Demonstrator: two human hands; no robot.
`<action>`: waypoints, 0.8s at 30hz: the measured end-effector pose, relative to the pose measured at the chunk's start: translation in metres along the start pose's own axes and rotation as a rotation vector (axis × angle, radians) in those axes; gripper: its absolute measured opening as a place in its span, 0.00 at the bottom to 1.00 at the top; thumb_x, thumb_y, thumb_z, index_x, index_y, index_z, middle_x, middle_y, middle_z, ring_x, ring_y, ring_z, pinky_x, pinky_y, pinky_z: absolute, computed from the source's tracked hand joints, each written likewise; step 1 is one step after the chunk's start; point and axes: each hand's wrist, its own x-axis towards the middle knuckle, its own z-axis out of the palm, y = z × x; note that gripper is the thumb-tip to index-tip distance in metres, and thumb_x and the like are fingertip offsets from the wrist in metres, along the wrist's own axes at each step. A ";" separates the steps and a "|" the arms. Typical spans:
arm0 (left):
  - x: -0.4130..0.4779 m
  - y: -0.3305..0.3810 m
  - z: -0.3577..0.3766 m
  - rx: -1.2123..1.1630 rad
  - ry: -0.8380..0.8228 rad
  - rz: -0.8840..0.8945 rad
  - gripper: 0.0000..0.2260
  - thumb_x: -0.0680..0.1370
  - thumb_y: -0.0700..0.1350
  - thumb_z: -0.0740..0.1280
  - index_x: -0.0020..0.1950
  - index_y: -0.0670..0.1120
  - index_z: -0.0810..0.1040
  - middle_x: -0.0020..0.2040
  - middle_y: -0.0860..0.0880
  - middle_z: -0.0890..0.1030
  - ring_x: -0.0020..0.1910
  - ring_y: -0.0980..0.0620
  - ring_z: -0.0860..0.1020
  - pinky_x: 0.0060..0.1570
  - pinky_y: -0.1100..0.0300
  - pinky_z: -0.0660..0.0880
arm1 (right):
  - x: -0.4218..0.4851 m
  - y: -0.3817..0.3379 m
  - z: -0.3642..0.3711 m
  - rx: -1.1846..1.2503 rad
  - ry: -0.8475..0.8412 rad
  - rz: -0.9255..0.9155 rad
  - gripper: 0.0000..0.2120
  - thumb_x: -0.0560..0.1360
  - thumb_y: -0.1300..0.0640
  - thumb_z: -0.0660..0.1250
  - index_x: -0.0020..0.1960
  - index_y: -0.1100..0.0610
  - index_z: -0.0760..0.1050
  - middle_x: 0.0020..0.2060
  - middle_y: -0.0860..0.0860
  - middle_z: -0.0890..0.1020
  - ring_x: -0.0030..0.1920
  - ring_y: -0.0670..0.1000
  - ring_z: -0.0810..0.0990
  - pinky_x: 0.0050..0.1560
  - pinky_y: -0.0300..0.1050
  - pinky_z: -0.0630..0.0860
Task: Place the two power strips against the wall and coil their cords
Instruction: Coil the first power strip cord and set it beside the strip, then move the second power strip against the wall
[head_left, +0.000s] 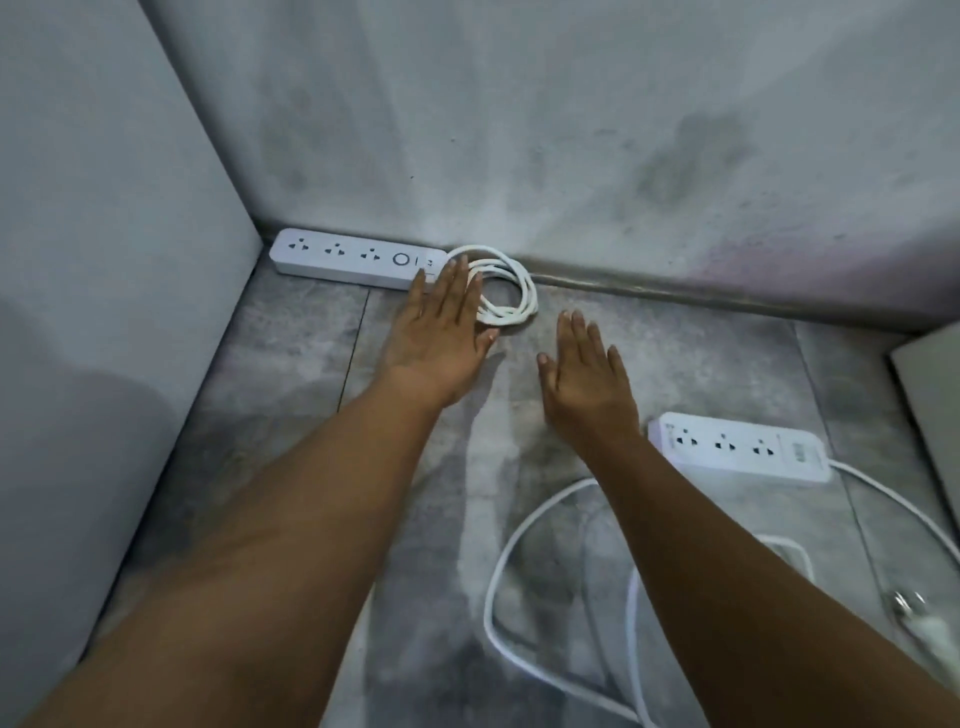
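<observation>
One white power strip (353, 258) lies flat along the foot of the back wall, in the left corner. Its white cord (511, 291) sits coiled on the floor just right of it. My left hand (441, 327) lies flat with straight fingers over the coil's left side, holding nothing. My right hand (587, 369) hovers flat with straight fingers, just right of the coil and apart from it. A second white power strip (740, 447) lies out on the floor at the right, away from the wall. Its loose cord (519, 545) loops uncoiled across the tiles, under my right forearm.
Grey floor tiles (291, 395) meet a stained grey back wall (571, 156). A pale side wall (104, 260) closes the left. A pale flat panel edge (930, 395) stands at the right. The second cord's plug (914, 610) lies blurred at the lower right.
</observation>
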 end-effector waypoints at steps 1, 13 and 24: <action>-0.011 0.006 -0.003 -0.034 -0.001 -0.005 0.30 0.83 0.58 0.41 0.79 0.44 0.37 0.80 0.45 0.36 0.78 0.50 0.34 0.74 0.48 0.31 | -0.012 0.003 -0.005 0.001 0.022 0.009 0.28 0.84 0.48 0.47 0.80 0.56 0.44 0.80 0.52 0.48 0.80 0.51 0.46 0.78 0.50 0.43; -0.099 0.091 -0.034 -0.266 -0.038 0.117 0.28 0.84 0.58 0.46 0.80 0.45 0.49 0.81 0.45 0.50 0.80 0.49 0.46 0.77 0.51 0.41 | -0.134 0.065 -0.044 -0.103 0.145 0.007 0.26 0.79 0.52 0.60 0.73 0.62 0.66 0.72 0.60 0.70 0.72 0.60 0.68 0.72 0.56 0.64; -0.105 0.174 -0.055 -0.163 0.004 0.223 0.28 0.82 0.56 0.58 0.77 0.43 0.59 0.77 0.39 0.62 0.74 0.40 0.63 0.73 0.48 0.57 | -0.158 0.172 -0.110 -0.155 0.076 0.152 0.26 0.77 0.56 0.64 0.73 0.59 0.64 0.70 0.59 0.70 0.67 0.62 0.70 0.65 0.56 0.67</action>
